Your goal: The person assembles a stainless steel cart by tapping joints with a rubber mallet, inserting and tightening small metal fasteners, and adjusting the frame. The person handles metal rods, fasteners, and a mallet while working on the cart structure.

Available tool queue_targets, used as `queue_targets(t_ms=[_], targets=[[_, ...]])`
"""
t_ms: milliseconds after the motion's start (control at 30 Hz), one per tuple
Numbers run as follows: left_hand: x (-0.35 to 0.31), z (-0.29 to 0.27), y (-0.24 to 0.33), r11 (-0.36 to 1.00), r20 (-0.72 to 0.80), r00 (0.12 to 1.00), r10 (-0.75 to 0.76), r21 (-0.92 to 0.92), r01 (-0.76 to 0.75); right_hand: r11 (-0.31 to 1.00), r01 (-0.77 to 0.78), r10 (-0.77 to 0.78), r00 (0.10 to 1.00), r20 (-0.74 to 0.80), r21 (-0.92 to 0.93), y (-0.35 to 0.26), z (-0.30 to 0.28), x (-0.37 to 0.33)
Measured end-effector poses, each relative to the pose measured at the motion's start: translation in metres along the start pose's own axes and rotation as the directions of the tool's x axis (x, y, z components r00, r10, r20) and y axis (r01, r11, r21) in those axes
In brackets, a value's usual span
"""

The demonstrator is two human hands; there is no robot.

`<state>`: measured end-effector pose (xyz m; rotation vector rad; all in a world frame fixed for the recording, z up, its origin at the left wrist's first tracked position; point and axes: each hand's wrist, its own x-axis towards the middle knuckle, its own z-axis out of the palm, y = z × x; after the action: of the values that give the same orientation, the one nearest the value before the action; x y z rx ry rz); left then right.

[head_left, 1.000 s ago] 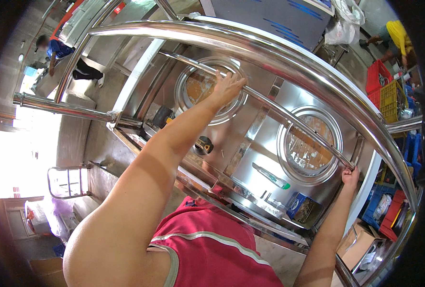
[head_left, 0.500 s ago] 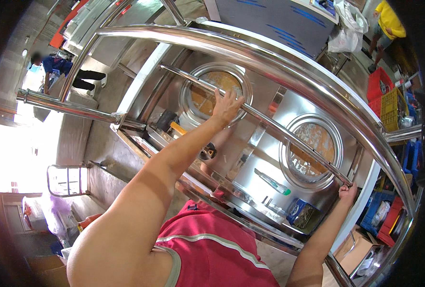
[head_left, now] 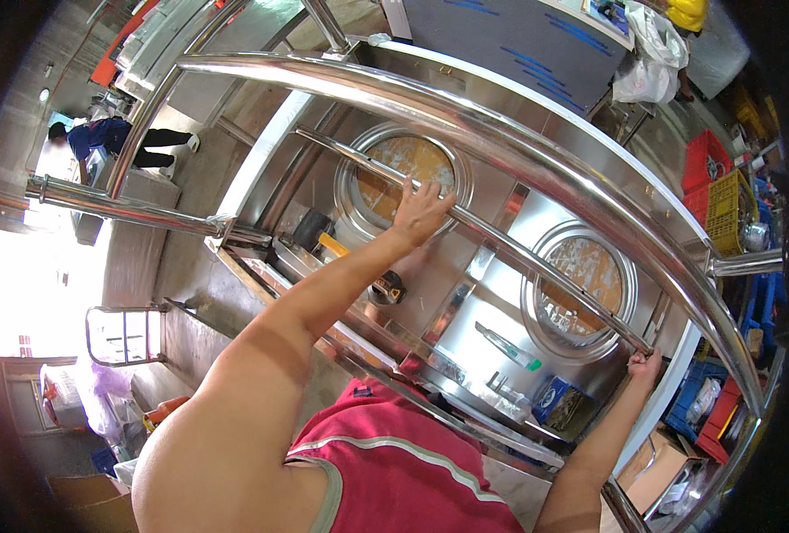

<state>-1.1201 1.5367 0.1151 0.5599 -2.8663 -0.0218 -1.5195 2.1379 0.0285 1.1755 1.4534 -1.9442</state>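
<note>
A long, thin steel tube [head_left: 506, 242] lies slantwise across a stainless steel frame, over a steel panel with two ringed round openings. Around the tube's middle, beside the left round opening [head_left: 466, 178], my left hand [head_left: 423, 213] is closed, fingers hooked over the far side. My right hand [head_left: 644, 363] is clenched on the tube's near right end, past the right round opening [head_left: 627, 298]. Below my left hand lie a black-headed mallet [head_left: 311, 229] with a yellow handle, partly hidden by my forearm, and a black and yellow tool [head_left: 387, 287] I cannot identify.
A thick steel rail [head_left: 501, 133] arches over the far side. A green-ended tool [head_left: 508, 346] and an open blue box [head_left: 561, 401] lie on the near steel surface. Plastic crates [head_left: 725, 213] stand at right. Another person [head_left: 101, 140] bends over at far left.
My left hand's fingers have curled more tightly around the tube. My right hand has stayed at its end. The person at far left has bent lower; the one in yellow has moved partly out of view.
</note>
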Motion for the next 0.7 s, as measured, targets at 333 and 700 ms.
queue_targets(t_ms=[333, 700], targets=[[-0.013, 0.008, -0.276, -0.070, 0.210, 0.021, -0.978, -0.420, 0.905, 0.994, 0.065, -0.065, 0.998, 0.004, -0.087, -0.003, -0.002, -0.001], [-0.007, 0.034, -0.344, 0.009, 0.290, 0.083, -0.953, -0.246, 0.969, 1.000, -0.026, 0.025, 0.995, -0.095, -0.010, -0.015, 0.000, -0.010]])
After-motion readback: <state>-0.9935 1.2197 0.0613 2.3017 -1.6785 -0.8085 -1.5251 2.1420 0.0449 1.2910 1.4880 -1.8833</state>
